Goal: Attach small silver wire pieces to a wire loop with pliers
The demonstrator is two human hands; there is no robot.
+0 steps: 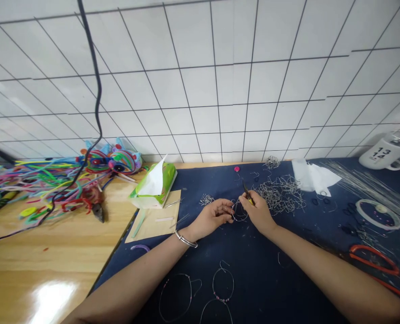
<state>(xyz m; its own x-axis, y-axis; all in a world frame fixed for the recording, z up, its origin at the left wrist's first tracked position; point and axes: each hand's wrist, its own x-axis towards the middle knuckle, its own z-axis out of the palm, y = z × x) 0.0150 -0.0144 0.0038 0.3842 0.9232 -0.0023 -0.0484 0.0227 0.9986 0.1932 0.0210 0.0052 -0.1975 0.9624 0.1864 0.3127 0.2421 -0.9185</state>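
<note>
Between my hands is a small wire ring [241, 218], its thin loop seen against the dark mat. My left hand [216, 212] pinches the ring's left side between thumb and fingers. Closed around a pair of pliers [249, 196] with dark jaws and a yellowish handle, my right hand [259, 211] is at the ring's right side; its palm hides most of the tool. Just behind it lies a tangled heap of bent wire pieces [281, 194]. Wire loops with pink beads [223, 299] lie on the mat nearer to me.
A green tissue pack [166, 186] stands on brown paper [152, 227] at left. Further left are colourful pipe cleaners [61, 180] and red-handled pliers [97, 210]. At right lie straight wires [369, 184], a white ring [361, 208], red-orange handles [372, 256] and a white mug [384, 153].
</note>
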